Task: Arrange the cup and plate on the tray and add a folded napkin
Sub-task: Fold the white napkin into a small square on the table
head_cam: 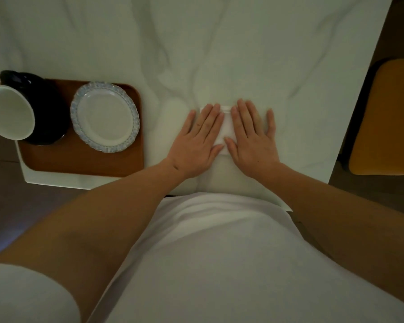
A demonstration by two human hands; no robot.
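- Nearest the camera, the person's white shirt (210,264) fills the lower middle, with a bare forearm reaching out and forward on either side of it.
- The left hand (196,141) lies flat, palm down, fingers straight and close together, pressing on the left part of the napkin (224,129); it grasps nothing.
- The right hand (252,138) lies the same way just beside it (thumb tips nearly meeting), fingers straight and slightly spread, pressing the right part of the napkin, also grasping nothing.
- The napkin is white and lies on the table (266,54) near its near edge, mostly hidden under both hands; only a strip between them and a small far edge show, so how many folds it has cannot be told.
- To the left, near the table's left near corner, sits the brown wooden tray (84,162), well apart from the napkin.
- On the tray's right part rests the plate (105,117), pale with a scalloped blue-patterned rim, lying flat.
- Just left of the plate stands the cup (28,106), dark outside and white inside (its mouth appears tilted toward the camera's left by the wide lens), at the tray's left end.
- Far right, beyond the table's edge, a mustard-yellow chair seat (385,117) shows.
- The table's pale, grey-veined top stretches away to the far edge.
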